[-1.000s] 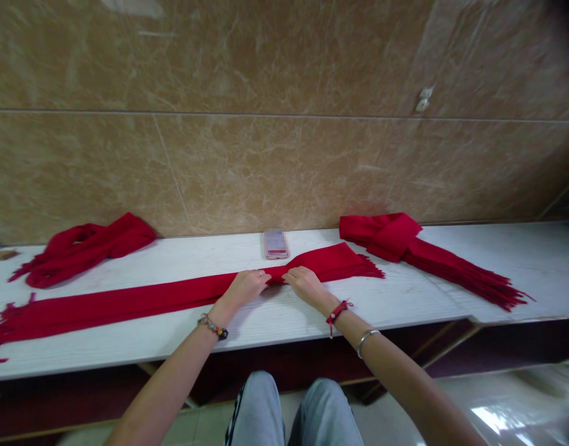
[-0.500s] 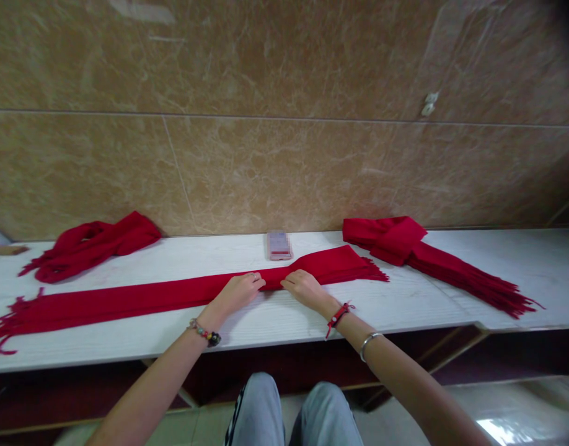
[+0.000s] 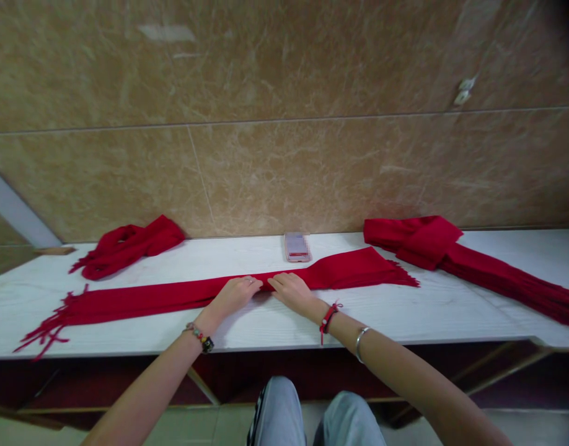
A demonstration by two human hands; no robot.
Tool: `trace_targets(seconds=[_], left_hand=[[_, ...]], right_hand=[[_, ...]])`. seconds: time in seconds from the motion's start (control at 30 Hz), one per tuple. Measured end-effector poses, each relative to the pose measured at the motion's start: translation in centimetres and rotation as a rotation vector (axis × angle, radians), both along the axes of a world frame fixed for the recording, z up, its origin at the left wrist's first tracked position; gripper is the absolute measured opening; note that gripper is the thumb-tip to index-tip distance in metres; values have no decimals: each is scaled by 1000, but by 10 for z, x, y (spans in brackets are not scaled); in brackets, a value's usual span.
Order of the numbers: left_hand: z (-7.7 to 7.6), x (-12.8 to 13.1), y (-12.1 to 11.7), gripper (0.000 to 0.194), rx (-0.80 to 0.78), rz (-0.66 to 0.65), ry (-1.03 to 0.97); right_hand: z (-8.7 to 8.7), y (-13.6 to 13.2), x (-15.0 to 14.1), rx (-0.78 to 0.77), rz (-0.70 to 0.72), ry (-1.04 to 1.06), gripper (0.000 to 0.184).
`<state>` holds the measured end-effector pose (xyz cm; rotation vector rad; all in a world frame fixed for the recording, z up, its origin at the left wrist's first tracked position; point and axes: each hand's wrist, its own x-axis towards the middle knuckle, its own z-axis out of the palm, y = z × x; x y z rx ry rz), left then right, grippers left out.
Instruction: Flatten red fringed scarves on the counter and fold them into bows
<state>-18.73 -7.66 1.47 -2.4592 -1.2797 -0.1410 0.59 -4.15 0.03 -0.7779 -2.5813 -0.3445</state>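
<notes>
A long red scarf (image 3: 145, 302) with fringed ends lies stretched sideways along the white tabletop, narrowed near its middle. My left hand (image 3: 235, 294) has its fingers closed on the scarf at that narrow part. Close beside it, my right hand (image 3: 291, 291) pinches the same stretch of cloth. Right of my hands the scarf widens into a flat panel ending in fringe. My fingertips are partly hidden in the folds.
A crumpled red scarf (image 3: 131, 246) rests at the back left. Another folded red scarf (image 3: 419, 241) lies at the right, its long end trailing outward. A phone (image 3: 297, 247) sits near the tiled wall (image 3: 284, 167). Open shelves run beneath the white tabletop (image 3: 247, 334).
My right hand has moved left along the scarf, so my two hands are closer together. The camera view has shifted left and tilted slightly.
</notes>
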Motion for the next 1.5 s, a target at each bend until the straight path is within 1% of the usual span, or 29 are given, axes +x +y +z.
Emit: trace_targets(seconds=[0.1, 0.17, 0.23, 0.37, 0.5, 0.6, 0.67, 0.77, 0.83, 0.9, 1.03, 1.1, 1.17, 1.27, 1.33, 1.4, 1.5], left_hand=[[1, -5, -2, 13, -14, 27, -50], [2, -9, -3, 16, -42, 36, -96], [3, -12, -3, 20, -69, 17, -126], [3, -15, -4, 17, -74, 11, -133], [3, -14, -6, 19, -74, 4, -100], [4, -16, -9, 22, -64, -30, -86], [4, -23, -13, 25, -39, -35, -91], [1, -38, -23, 26, 8, 15, -89], [-3, -48, -30, 25, 34, 39, -97], [-8, -54, -36, 23, 65, 55, -123], [-13, -57, -38, 19, 94, 98, -156], [-13, -57, -40, 18, 96, 107, -166], [-11, -62, -43, 18, 101, 120, -184], [-8, -75, -52, 19, 106, 185, -216], [-6, -85, -57, 19, 101, 236, -228], [-6, -91, -59, 20, 92, 258, -227], [-8, -92, -57, 21, 85, 266, -218]], right_hand=[[-3, 1, -12, -37, -62, 19, 11], [-5, 2, -11, -74, -75, 22, 12], [-6, 3, -7, -101, -64, 35, 12], [-5, 4, -2, -109, -62, 42, 12], [-4, 3, -3, -66, -23, -22, 14], [-4, 3, -2, -11, 28, -57, 15], [-4, 1, 0, 25, 58, -75, 15], [0, -2, 0, 66, 94, -88, 11], [2, -6, -7, 73, 115, -90, 9], [4, -10, -21, 62, 135, -94, 9], [2, -17, -54, 16, 155, -112, 10], [0, -18, -63, -21, 133, -98, 11], [-2, -17, -65, -58, 102, -66, 13], [-5, -15, -61, -81, 89, -36, 15], [-6, -14, -59, -77, 91, -27, 16], [-5, -15, -61, -66, 97, -12, 15], [-1, -20, -70, -38, 138, 14, 15]])
